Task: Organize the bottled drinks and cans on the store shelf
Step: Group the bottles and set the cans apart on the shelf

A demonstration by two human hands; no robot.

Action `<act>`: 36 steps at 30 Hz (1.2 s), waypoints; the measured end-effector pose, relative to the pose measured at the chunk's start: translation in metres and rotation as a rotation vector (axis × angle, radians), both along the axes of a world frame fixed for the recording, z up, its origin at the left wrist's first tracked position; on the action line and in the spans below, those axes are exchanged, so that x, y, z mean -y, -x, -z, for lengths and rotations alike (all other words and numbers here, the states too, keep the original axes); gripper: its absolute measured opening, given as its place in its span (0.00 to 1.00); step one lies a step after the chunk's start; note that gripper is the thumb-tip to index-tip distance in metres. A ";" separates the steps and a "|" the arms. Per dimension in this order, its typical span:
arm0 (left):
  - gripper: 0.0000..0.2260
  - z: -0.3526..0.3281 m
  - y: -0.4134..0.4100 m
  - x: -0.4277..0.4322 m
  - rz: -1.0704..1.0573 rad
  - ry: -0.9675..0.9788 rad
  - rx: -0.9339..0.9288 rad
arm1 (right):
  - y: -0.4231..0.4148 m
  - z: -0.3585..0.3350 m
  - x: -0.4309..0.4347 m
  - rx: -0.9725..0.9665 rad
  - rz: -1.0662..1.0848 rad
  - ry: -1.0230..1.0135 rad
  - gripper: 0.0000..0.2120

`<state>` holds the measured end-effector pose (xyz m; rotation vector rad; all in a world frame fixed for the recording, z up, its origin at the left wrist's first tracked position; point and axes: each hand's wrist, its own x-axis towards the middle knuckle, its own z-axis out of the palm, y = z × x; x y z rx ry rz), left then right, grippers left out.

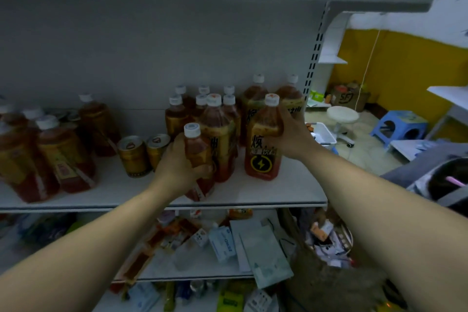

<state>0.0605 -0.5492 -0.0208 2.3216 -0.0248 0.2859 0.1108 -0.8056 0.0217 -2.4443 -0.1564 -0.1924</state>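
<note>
Fingers (200, 169) of the left hand (177, 162) wrap a small upright bottle (193, 144), while the right hand (291, 134) clasps the taller energy-drink bottle (262, 159) alongside.

Off to the right there's a white round stool (342, 114) on the floor (367, 153), a blue plastic stool (398, 125) near it, and a cardboard box (347, 98) back against the yellow wall (410, 66). A white bin (325, 137) sits just beside the round stool.
</note>
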 end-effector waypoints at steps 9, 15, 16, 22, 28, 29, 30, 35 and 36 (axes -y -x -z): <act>0.37 0.005 -0.005 -0.006 -0.006 0.001 -0.031 | -0.036 0.015 -0.024 -0.020 0.115 0.040 0.49; 0.38 0.004 -0.004 -0.008 0.028 0.014 -0.027 | -0.036 0.020 -0.032 -0.003 0.175 0.085 0.48; 0.38 0.003 -0.003 -0.009 0.037 0.011 -0.029 | -0.032 0.018 -0.033 0.088 0.194 0.122 0.48; 0.35 -0.010 0.000 -0.021 0.136 0.042 -0.063 | -0.006 -0.015 -0.095 0.198 -0.184 -0.080 0.26; 0.32 -0.014 0.013 -0.025 0.135 0.102 -0.031 | -0.012 -0.013 -0.120 -0.093 -0.130 -0.294 0.33; 0.32 -0.013 0.013 -0.024 0.137 0.111 -0.028 | -0.010 -0.011 -0.119 -0.065 -0.099 -0.284 0.33; 0.32 -0.013 0.012 -0.023 0.141 0.116 -0.029 | -0.007 -0.007 -0.118 -0.022 -0.060 -0.266 0.32; 0.33 -0.016 0.005 -0.018 0.162 0.061 -0.083 | 0.025 0.001 -0.093 0.107 0.076 -0.250 0.25; 0.34 -0.016 0.004 -0.017 0.161 0.052 -0.087 | 0.030 0.000 -0.083 0.111 0.095 -0.250 0.26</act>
